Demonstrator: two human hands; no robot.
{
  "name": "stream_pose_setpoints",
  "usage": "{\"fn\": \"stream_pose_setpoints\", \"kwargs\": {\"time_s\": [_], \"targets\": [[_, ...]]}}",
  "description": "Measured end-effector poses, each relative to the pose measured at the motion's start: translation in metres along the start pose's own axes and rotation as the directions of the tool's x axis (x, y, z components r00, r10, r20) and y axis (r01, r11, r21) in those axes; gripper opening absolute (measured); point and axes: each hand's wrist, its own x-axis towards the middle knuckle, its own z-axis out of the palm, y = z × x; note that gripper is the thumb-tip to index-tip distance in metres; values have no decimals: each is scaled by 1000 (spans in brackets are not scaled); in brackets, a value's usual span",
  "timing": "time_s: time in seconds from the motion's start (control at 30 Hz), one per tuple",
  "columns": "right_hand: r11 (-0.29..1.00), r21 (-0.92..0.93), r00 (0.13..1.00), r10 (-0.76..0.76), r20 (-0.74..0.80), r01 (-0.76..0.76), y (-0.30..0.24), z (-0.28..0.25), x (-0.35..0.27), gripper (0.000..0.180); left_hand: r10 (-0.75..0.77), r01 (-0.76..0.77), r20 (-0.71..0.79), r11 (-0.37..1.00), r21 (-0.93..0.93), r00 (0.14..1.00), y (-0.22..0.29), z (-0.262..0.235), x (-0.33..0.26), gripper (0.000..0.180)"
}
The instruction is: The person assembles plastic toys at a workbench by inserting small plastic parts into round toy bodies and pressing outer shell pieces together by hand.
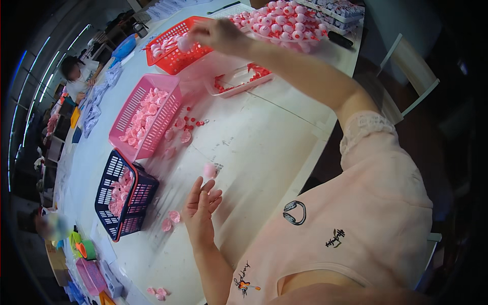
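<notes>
My right hand (217, 36) reaches over the red basket (175, 62), its fingers curled at a round pale-pink ball (184, 44). Similar pale-pink pieces (163, 47) lie inside that basket. Nearer to me, my left hand (200, 207) hovers over the white table with fingers apart and nothing in them. Just beyond its fingertips stands a small pink cylinder (209, 170). Pink shell-like pieces (145, 117) fill a pink basket (172, 104), and more (121, 193) lie in a dark blue basket (136, 211).
Small red parts (190, 122) and loose pink shells (174, 217) are scattered on the table (264, 137). A shallow tray (239, 90) holds red bits. Pink-and-white balls (284, 23) are heaped in a bowl at the back, near a black object (340, 40). Another person (81, 76) sits at far left.
</notes>
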Motion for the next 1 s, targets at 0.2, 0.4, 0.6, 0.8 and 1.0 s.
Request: {"fn": "stream_pose_setpoints", "kwargs": {"time_s": [0.2, 0.4, 0.6, 0.8, 1.0], "targets": [[959, -275, 993, -94, -64, 73, 36, 2, 35, 58, 56, -60, 53, 996, 73, 997, 7, 10, -2, 42], [952, 99, 882, -307, 358, 291, -98, 72, -51, 33, 167, -75, 386, 967, -243, 907, 7, -9, -31, 41], [915, 318, 609, -403, 683, 249, -144, 91, -126, 25, 538, -165, 718, 836, -524, 442, 43, 27, -66, 24], [924, 375, 571, -347, 744, 73, -165, 104, -140, 19, 707, -302, 583, 702, -645, 399, 52, 39, -92, 16], [928, 363, 634, -330, 699, 83, -142, 106, -160, 19, 603, -317, 669, 798, -513, 434, 43, 10, -83, 15]]}}
